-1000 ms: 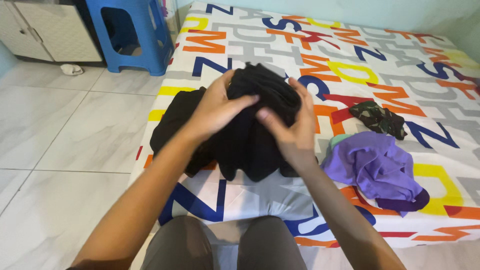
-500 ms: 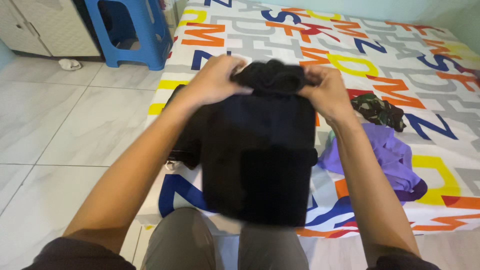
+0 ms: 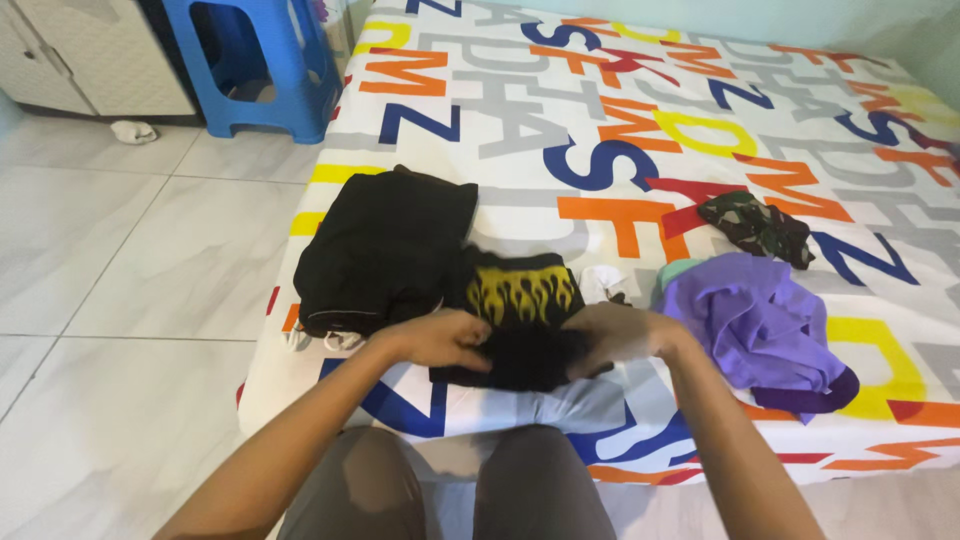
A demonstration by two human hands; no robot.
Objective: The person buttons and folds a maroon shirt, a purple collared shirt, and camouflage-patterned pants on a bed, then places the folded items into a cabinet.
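garment, black with yellow flame print (image 3: pixel 523 318), lies on the near edge of the lettered mattress (image 3: pixel 620 120), long axis running away from the person. left hand (image 3: pixel 440 338) and right hand (image 3: pixel 612 334) each pinch its near hem, apart, about equally close. folded black pile (image 3: pixel 385 245) touches its left; purple cloth (image 3: pixel 755 325) lies just right.
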